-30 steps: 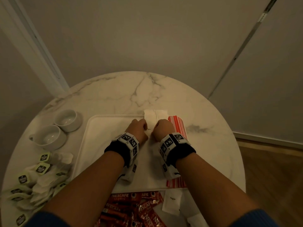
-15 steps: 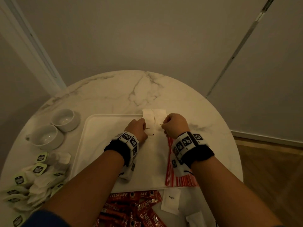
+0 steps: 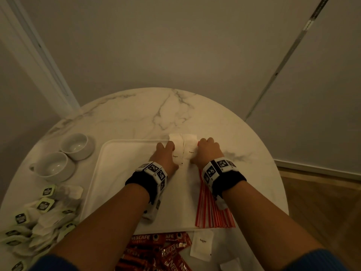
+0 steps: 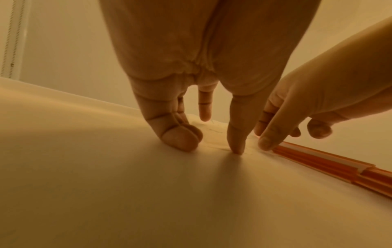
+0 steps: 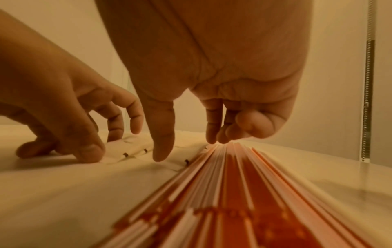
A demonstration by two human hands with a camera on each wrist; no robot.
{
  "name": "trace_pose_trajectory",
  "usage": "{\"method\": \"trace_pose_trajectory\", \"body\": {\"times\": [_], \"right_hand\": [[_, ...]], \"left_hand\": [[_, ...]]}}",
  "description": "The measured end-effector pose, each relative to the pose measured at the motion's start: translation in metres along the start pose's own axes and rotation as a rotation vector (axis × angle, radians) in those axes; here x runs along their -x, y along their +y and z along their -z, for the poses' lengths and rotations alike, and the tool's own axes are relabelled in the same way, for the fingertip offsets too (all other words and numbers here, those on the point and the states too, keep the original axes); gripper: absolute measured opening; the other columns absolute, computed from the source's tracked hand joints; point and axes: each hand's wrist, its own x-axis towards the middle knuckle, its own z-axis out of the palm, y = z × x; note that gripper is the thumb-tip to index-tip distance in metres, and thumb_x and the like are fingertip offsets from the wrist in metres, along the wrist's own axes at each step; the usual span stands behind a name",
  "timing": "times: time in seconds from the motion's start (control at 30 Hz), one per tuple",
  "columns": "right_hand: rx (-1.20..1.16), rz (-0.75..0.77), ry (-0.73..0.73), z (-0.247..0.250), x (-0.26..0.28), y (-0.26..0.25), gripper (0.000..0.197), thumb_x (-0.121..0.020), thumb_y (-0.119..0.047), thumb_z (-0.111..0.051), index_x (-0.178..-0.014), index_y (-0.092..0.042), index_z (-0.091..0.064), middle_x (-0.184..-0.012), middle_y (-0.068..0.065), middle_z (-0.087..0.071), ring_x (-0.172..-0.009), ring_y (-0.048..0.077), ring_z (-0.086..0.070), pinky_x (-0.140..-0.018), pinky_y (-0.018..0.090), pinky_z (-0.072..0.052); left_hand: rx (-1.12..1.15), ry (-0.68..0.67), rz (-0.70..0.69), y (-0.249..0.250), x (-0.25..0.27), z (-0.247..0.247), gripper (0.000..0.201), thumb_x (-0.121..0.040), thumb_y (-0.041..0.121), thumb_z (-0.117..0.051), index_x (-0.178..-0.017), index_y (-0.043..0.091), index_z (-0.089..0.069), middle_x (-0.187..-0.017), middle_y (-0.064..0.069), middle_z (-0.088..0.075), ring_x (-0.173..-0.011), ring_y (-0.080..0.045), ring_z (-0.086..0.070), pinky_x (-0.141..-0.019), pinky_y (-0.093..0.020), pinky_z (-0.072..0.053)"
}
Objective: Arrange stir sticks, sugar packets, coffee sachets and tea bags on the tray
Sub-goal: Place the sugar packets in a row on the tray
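Several white sugar packets [image 3: 183,148] lie in an overlapping row at the far edge of the white tray [image 3: 121,182], sticking out over its rim. My left hand [image 3: 166,153] presses its fingertips down at their left side, thumb tip on the paper [image 4: 236,151]. My right hand [image 3: 207,151] flanks their right side, with its thumb [image 5: 161,156] on the packets [image 5: 135,151] and its fingers touching the far ends of the red-and-white stir sticks [image 5: 233,184]. The sticks [image 3: 213,210] lie fanned along the tray's right side. Neither hand grips anything.
Red coffee sachets [image 3: 156,249] and a loose sugar packet [image 3: 202,244] lie on the marble table in front of the tray. A heap of tea bags [image 3: 39,212] lies at the left. Two white cups [image 3: 76,146] [image 3: 52,167] stand at the far left.
My right hand swung out to the right, then came back against the packets' right edge. My left hand slid a little further along their left edge. The packets now lie spread side by side.
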Motion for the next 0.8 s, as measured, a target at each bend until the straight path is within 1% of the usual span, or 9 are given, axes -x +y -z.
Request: {"method": "trace_pose_trajectory", "body": {"times": [0.13,0.23,0.33,0.43,0.6,0.73,0.8], "right_hand": [[0.017,-0.006,0.004,-0.001,-0.007,-0.001,0.035,-0.085,-0.022,-0.062,-0.116,-0.010,-0.050,-0.117,0.008,-0.044,-0.112,0.029,-0.045,-0.086,0.038,-0.044],[0.033,0.006,0.007,-0.002,-0.011,-0.001,0.038,-0.084,-0.024,-0.065,-0.118,-0.010,-0.050,-0.118,0.008,-0.045,-0.113,0.028,-0.045,-0.086,0.037,-0.044],[0.042,0.019,0.011,-0.003,-0.012,-0.001,0.040,-0.084,-0.024,-0.065,-0.119,-0.010,-0.050,-0.118,0.008,-0.045,-0.114,0.029,-0.044,-0.087,0.038,-0.045],[0.047,0.040,0.038,-0.004,-0.012,-0.002,0.034,-0.087,-0.021,-0.061,-0.117,-0.011,-0.050,-0.117,0.008,-0.047,-0.113,0.028,-0.044,-0.087,0.038,-0.045],[0.059,0.079,0.075,-0.004,-0.011,-0.004,0.025,-0.088,-0.016,-0.057,-0.111,-0.011,-0.049,-0.111,0.009,-0.052,-0.109,0.028,-0.046,-0.081,0.036,-0.043],[0.027,0.108,0.091,-0.002,-0.011,-0.005,0.022,-0.087,-0.009,-0.052,-0.108,-0.012,-0.047,-0.107,0.010,-0.053,-0.107,0.029,-0.046,-0.081,0.037,-0.044],[0.015,0.120,0.082,-0.001,-0.011,-0.005,0.022,-0.087,-0.008,-0.051,-0.108,-0.012,-0.047,-0.106,0.010,-0.053,-0.107,0.029,-0.046,-0.081,0.036,-0.045]], "left_hand": [[-0.010,0.005,-0.014,-0.001,-0.003,-0.002,0.049,-0.079,0.026,-0.070,-0.117,0.022,-0.039,-0.117,-0.006,-0.036,-0.084,-0.023,-0.047,-0.074,-0.030,-0.040],[-0.013,0.007,-0.019,-0.001,-0.004,-0.003,0.048,-0.079,0.025,-0.070,-0.116,0.022,-0.040,-0.115,-0.005,-0.036,-0.082,-0.022,-0.046,-0.073,-0.030,-0.040],[-0.007,0.008,-0.026,0.000,-0.003,-0.003,0.046,-0.080,0.023,-0.070,-0.115,0.020,-0.041,-0.113,-0.006,-0.036,-0.081,-0.024,-0.048,-0.072,-0.030,-0.041],[-0.012,0.007,-0.031,0.001,-0.002,-0.003,0.046,-0.080,0.022,-0.070,-0.115,0.019,-0.041,-0.113,-0.006,-0.036,-0.080,-0.024,-0.048,-0.071,-0.030,-0.041],[-0.021,0.003,-0.024,0.002,-0.002,-0.004,0.046,-0.080,0.024,-0.070,-0.116,0.019,-0.040,-0.114,-0.006,-0.036,-0.081,-0.024,-0.048,-0.072,-0.030,-0.042],[-0.026,0.002,-0.023,0.004,-0.001,-0.002,0.046,-0.080,0.024,-0.069,-0.115,0.019,-0.040,-0.115,-0.007,-0.036,-0.089,-0.030,-0.054,-0.076,-0.032,-0.045],[-0.023,-0.003,-0.023,0.005,-0.001,-0.002,0.044,-0.080,0.024,-0.069,-0.114,0.019,-0.040,-0.114,-0.007,-0.036,-0.090,-0.031,-0.055,-0.076,-0.033,-0.046]]}}
